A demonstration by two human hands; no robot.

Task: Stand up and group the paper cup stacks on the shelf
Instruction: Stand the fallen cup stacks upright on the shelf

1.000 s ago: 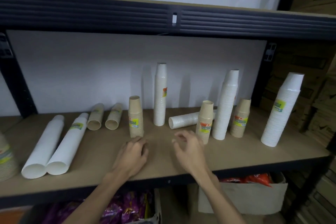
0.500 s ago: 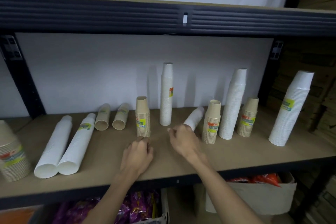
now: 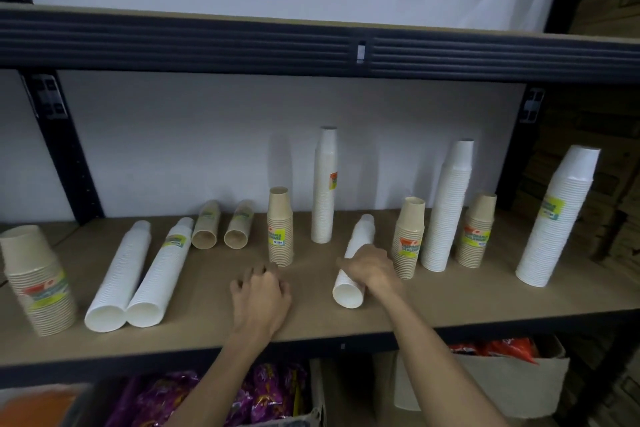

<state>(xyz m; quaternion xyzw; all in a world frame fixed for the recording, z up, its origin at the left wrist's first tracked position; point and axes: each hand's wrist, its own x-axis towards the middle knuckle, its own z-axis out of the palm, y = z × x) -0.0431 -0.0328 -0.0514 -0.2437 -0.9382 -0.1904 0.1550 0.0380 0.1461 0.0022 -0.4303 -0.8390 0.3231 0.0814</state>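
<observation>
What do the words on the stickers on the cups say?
"DISPOSABLE TABLEWARE": only faintly, on the green sticker of the brown cup stack by the left hand.
Stickers on the other brown stacks and the white stacks: too blurred to read.
No other signs show.

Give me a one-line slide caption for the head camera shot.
Right hand grips a toppled white cup stack on the shelf; left hand rests nearby.

Single head-worn view, facing forward and slightly down, close before the shelf [image 3: 450,302] at arm's reach.
</observation>
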